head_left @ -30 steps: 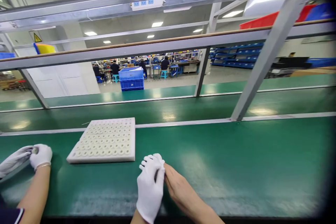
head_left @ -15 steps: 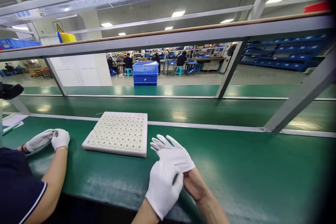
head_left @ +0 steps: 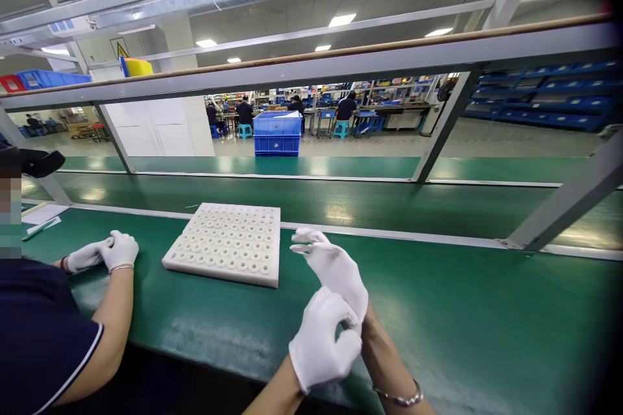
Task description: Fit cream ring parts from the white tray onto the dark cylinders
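Both my hands wear white gloves over the green bench. My right hand is raised with its fingers spread, pointing left toward a white foam tray full of small white rings. My left hand is just below it and pinches the cuff of the right glove at the wrist. A metal bracelet shows on my right wrist. The tray lies flat, a short way left of my right fingertips and not touched.
A co-worker in a dark shirt sits at the left, with gloved hands together on the bench. Papers lie at the far left. Slanted metal frame posts rise behind a second green belt. A blue crate stands on the floor beyond.
My right hand was bare a second ago and now wears a glove, with my left hand tugging its cuff. The view has shifted right and down; the co-worker's hands are still together.
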A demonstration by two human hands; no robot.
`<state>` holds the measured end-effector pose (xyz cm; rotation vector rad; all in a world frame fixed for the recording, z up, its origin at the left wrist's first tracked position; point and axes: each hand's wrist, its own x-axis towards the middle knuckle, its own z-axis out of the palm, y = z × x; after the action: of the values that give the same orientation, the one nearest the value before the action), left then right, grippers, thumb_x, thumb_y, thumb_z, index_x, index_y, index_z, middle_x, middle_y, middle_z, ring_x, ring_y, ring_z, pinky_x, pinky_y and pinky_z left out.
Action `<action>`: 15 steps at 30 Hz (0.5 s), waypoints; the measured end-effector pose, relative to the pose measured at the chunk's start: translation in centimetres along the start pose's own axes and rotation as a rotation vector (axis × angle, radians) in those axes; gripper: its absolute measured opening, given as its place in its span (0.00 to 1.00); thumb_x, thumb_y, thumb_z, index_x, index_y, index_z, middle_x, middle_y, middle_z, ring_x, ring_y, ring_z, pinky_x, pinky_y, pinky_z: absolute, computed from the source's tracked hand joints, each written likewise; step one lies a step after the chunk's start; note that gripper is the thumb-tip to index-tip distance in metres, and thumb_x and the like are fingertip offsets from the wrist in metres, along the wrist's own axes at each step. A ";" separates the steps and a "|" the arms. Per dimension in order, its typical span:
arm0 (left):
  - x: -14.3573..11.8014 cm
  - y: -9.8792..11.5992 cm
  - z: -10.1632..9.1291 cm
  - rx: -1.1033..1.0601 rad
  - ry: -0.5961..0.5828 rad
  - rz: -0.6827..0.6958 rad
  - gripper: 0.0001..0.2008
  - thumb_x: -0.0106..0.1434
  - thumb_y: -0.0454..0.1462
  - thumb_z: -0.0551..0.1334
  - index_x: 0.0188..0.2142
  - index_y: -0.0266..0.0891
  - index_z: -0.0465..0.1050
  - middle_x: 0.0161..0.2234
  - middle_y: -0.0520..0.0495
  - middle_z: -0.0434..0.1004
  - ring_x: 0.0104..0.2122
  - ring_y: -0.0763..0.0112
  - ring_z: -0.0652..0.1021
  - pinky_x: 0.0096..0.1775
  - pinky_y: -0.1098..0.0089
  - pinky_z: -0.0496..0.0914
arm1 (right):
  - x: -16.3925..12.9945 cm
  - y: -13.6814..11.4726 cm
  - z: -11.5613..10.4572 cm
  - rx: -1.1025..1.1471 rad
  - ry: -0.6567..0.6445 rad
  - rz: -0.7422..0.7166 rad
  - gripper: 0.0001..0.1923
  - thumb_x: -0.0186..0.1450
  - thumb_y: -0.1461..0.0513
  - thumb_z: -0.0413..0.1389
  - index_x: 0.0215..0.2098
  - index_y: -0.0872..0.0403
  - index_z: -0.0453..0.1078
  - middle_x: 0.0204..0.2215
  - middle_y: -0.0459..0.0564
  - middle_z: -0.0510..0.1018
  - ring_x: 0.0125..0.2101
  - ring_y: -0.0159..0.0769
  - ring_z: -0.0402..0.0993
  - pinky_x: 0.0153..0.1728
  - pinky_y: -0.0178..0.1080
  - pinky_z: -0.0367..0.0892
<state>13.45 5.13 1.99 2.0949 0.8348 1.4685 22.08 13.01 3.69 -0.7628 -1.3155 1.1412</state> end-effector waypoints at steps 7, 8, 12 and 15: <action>-0.5 0.2 1.1 -0.109 -0.080 -0.072 0.10 0.49 0.30 0.56 0.24 0.41 0.53 0.25 0.51 0.62 0.30 0.68 0.65 0.34 0.64 0.59 | 1.8 -1.1 -1.1 0.019 -0.061 0.047 0.28 0.64 0.46 0.52 0.61 0.41 0.62 0.55 0.51 0.76 0.48 0.42 0.77 0.49 0.55 0.75; -0.6 0.2 1.2 -0.122 -0.078 -0.090 0.10 0.49 0.30 0.56 0.24 0.41 0.53 0.25 0.51 0.62 0.30 0.69 0.65 0.33 0.64 0.59 | 2.4 -1.5 -1.2 0.011 -0.041 0.013 0.25 0.63 0.47 0.55 0.57 0.41 0.66 0.58 0.50 0.73 0.54 0.42 0.72 0.53 0.56 0.72; -0.4 -0.3 1.7 -0.042 -0.047 -0.071 0.13 0.46 0.29 0.57 0.24 0.42 0.50 0.24 0.51 0.58 0.29 0.68 0.64 0.32 0.64 0.57 | 4.3 -2.7 -1.2 0.183 0.149 -0.160 0.23 0.64 0.42 0.54 0.51 0.43 0.70 0.64 0.46 0.66 0.67 0.43 0.56 0.64 0.56 0.60; 1.2 -1.9 2.1 0.128 -0.112 0.000 0.16 0.44 0.30 0.59 0.23 0.42 0.48 0.22 0.52 0.57 0.27 0.69 0.61 0.31 0.64 0.55 | 6.0 -2.7 -1.3 0.437 0.278 -0.145 0.32 0.68 0.39 0.38 0.57 0.46 0.67 0.63 0.48 0.68 0.64 0.40 0.62 0.67 0.52 0.57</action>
<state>15.27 7.33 0.82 2.2471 0.9065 1.3148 23.26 18.00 8.04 -0.4740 -0.8347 1.1085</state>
